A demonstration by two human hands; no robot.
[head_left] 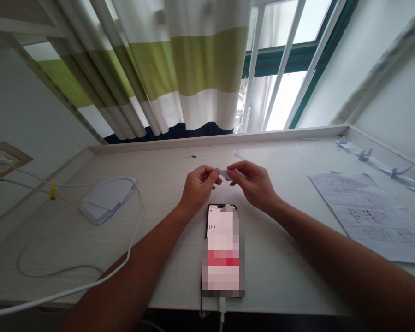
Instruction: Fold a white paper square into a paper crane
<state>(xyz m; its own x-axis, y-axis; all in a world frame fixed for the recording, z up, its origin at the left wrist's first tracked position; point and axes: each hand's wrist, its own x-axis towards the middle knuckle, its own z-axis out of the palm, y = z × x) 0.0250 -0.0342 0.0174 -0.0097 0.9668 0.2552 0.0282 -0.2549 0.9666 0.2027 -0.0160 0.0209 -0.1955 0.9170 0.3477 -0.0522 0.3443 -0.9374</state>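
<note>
A small piece of folded white paper (225, 174) is pinched between my two hands above the middle of the desk. My left hand (201, 185) grips its left end with thumb and curled fingers. On the other side, my right hand (254, 182) pinches the paper too, covering much of it. Just below the hands lies a phone (221, 221) with its screen lit and a cable plugged into its lower end. Several folded paper cranes (397, 172) stand in a row along the right edge of the desk.
On the left lies a stack of white paper sheets (105, 198), crossed by a white cable (141, 207) that runs over my left forearm. A written sheet (363, 207) is at the right. A small blue-and-white item (193, 157) lies near the back ledge (207, 141).
</note>
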